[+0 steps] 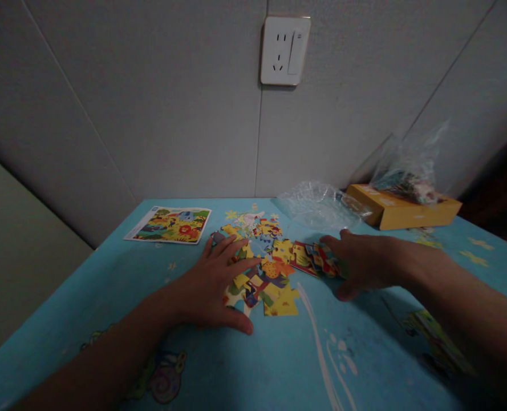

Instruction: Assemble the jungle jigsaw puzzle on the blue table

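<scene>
As the head view shows it: two bare hands work among puzzle pieces (282,251) on a light-blue table cover (253,371); the clock face below centres on their heap.
Puzzle pieces: heaped mid-table, overlapping, mostly yellow with blue, orange and red; a small cluster trails off toward three o'clock.
Left hand (213,279): at nine o'clock, palm down over the heap's edge, fingers spread and thumb well apart from them, clamped on nothing visible.
Right hand (364,260): at three o'clock, beside the trailing cluster, thumb and fingers curved around its outer end; whether they pinch any piece, I cannot tell.
Picture card (171,225): at ten o'clock, lying flat, printed with a lion and other animals, apart from the left hand.
Clear plastic (321,205): crumpled, between one and two o'clock, near the yellow box.
Yellow box (424,216): at two o'clock, toward the wall (171,114), with a transparent bag (420,180) on top; the bag's contents are unclear.
Wall socket (285,51): at twelve o'clock, white, with a switch on its right side.
Snail print (166,378): at eight o'clock on the cover, near the left forearm (137,331).
Under the right forearm (462,285): a green-yellow patch (443,339) at four o'clock, too blurred to identify.
</scene>
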`<action>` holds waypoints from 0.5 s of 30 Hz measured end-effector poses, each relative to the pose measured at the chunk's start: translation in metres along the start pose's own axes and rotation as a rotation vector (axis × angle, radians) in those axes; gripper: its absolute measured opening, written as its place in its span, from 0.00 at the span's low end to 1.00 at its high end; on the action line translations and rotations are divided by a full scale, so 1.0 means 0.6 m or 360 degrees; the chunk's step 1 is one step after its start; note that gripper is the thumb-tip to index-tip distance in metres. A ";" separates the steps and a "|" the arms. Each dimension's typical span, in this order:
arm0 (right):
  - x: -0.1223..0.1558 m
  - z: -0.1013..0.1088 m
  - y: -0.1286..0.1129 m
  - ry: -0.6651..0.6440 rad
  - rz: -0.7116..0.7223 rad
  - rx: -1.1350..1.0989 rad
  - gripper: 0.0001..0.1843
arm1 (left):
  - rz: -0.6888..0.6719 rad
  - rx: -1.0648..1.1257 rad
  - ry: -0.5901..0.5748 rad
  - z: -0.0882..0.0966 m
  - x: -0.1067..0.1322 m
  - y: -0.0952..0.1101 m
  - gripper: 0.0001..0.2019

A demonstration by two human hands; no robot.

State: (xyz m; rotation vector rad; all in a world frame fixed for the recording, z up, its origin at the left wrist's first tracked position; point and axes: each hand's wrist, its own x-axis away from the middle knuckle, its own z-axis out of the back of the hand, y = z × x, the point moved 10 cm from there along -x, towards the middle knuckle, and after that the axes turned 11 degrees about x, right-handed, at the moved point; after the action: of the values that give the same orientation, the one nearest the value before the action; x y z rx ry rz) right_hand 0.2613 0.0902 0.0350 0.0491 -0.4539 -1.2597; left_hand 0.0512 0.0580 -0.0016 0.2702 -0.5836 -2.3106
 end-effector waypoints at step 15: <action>-0.020 0.036 -0.099 0.0242 0.0583 -0.0341 0.28 | -0.0097 0.0053 0.0386 0.027 -0.010 -0.010 0.38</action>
State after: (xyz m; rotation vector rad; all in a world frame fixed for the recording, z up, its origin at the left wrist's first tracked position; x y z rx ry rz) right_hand 0.1968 0.0870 0.0345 -0.1148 -0.1832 -0.9293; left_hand 0.0463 0.0712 0.0098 0.5822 -0.4971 -2.2831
